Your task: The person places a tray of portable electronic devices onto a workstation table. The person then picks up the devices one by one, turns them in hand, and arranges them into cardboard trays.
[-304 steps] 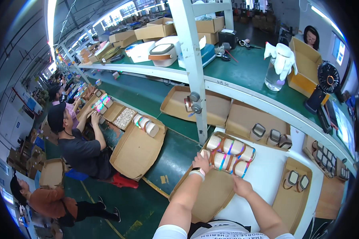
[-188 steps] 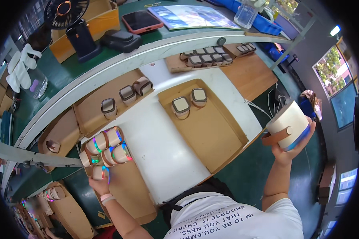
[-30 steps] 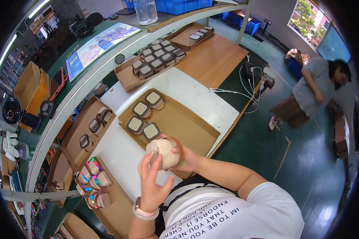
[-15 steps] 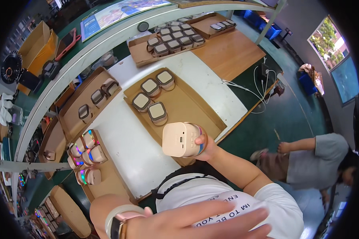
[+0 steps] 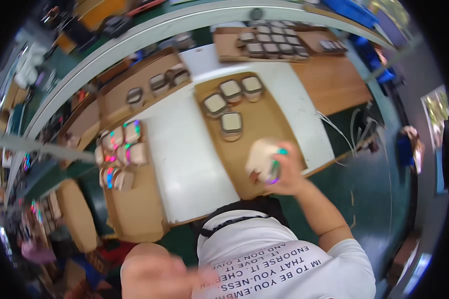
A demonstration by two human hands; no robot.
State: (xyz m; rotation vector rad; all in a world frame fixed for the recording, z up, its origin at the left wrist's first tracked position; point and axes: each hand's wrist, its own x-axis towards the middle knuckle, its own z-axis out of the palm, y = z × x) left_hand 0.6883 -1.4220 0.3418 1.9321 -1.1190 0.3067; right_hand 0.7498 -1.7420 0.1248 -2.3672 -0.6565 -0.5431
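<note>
My right hand grips a small cream box with a shiny multicoloured edge, holding it just over the near part of a brown cardboard tray. Several similar cream boxes lie flat in the far part of that tray. My left hand is blurred at the lower edge, near my chest, and seems to hold nothing. Another cardboard tray to the left carries several boxes with iridescent sides.
A white worktable lies under the trays. More cardboard trays with boxes sit at the back, and a wooden board with dark-rimmed boxes at the far right. White cables hang off the right edge. Another person stands on the green floor.
My right hand has lowered the cream box down onto the near part of the middle tray. My left hand has dropped toward the lower edge of the view.
</note>
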